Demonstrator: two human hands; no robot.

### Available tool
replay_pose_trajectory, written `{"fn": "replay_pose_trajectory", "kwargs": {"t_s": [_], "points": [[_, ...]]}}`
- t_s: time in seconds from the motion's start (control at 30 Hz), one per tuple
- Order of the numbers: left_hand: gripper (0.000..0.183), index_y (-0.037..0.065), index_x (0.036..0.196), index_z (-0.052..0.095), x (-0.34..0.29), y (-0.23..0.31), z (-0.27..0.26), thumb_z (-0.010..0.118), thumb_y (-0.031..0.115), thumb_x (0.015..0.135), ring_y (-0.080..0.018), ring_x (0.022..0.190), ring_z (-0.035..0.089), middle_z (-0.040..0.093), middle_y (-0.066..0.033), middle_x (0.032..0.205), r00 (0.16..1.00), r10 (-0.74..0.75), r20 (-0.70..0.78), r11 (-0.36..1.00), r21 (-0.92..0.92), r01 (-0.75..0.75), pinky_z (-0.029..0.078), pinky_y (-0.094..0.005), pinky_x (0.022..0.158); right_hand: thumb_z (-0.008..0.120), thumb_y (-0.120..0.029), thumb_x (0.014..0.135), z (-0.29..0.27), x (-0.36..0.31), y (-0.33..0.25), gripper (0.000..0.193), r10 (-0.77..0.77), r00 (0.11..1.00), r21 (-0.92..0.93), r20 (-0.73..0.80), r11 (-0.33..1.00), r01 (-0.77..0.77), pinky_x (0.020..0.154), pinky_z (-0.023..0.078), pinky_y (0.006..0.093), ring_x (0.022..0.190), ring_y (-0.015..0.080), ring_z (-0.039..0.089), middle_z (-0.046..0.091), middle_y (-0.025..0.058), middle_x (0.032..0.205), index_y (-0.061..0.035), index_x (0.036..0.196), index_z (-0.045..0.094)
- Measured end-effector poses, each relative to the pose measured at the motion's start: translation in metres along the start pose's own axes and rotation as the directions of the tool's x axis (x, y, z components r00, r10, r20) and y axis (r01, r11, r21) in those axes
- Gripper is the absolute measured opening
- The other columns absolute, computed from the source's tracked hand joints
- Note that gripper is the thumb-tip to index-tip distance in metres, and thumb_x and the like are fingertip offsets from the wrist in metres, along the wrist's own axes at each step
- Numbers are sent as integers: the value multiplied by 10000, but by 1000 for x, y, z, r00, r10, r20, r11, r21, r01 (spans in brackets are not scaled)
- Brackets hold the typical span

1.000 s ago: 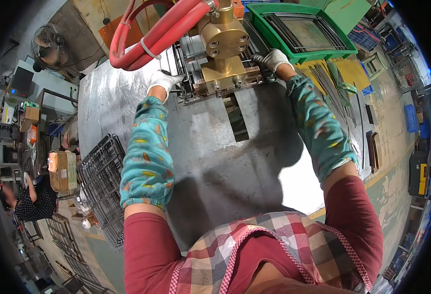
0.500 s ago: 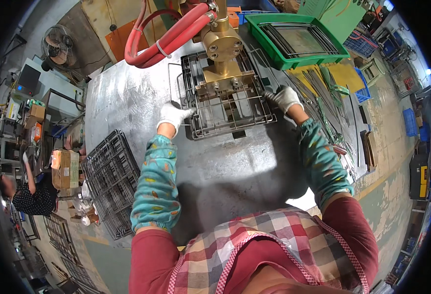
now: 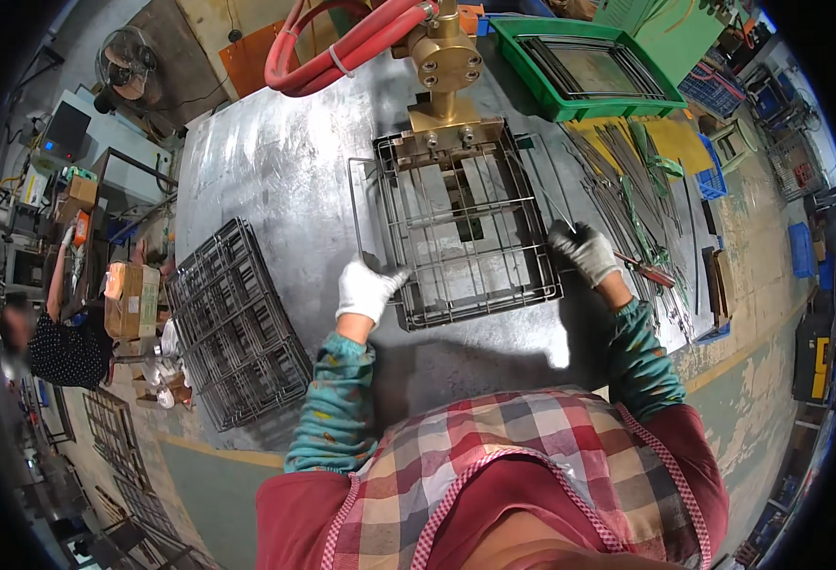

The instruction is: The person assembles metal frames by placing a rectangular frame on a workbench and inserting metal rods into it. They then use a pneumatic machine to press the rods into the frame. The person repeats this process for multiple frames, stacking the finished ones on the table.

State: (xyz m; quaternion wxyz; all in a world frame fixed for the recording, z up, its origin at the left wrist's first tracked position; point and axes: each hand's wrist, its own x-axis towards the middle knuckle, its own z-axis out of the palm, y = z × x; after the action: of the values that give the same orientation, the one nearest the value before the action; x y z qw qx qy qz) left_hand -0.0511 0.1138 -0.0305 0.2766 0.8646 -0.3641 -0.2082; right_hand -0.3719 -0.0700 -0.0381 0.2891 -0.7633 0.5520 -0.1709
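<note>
Clearly the grey steel surface is slick and scuffed, so I judge the wire basket could skid or twist on it if one side is tugged harder. The basket lies flat mid-surface, its far edge under the brass press head; catching there would bend the thin rods. My left hand, in a white knit glove, has its fingers closed on the near-left corner; my right hand curls over the right edge, beside loose metal rods.
</note>
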Motion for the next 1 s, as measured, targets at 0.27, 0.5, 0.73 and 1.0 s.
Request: {"fn": "replay_pose_trajectory", "kwargs": {"t_s": [0.27,0.5,0.73,1.0], "points": [[590,-31,1084,576,29,-10,-5,723,411,720,-250,830,642,663,-186,912,998,-27,-61,1000,9,28,490,-337,766,610,-99,835,3,34,-30,280,-518,830,-129,-206,855,502,736,511,276,860,211,647,654,87,984,-146,1111,613],[480,-1,1050,592,130,16,3,698,351,742,-254,805,646,663,-173,922,987,34,-159,999,35,-29,497,-331,736,563,-216,818,49,92,-88,192,-634,768,-430,89,672,603,641,508,387,755,272,616,623,73,825,-224,1000,625],[413,34,926,666,157,20,6,753,343,667,-241,836,644,676,-126,893,997,-55,56,998,-35,57,498,-328,743,523,-214,829,54,117,-106,139,-683,726,-482,82,610,629,631,500,410,718,286,615,623,100,760,-165,859,649],[502,46,968,662,161,11,12,826,303,570,-225,849,643,678,-102,946,999,48,6,999,12,-48,501,-321,772,618,-318,783,53,111,-93,226,-598,796,-401,-94,754,520,752,457,466,896,346,566,599,124,933,-207,978,641]]}}
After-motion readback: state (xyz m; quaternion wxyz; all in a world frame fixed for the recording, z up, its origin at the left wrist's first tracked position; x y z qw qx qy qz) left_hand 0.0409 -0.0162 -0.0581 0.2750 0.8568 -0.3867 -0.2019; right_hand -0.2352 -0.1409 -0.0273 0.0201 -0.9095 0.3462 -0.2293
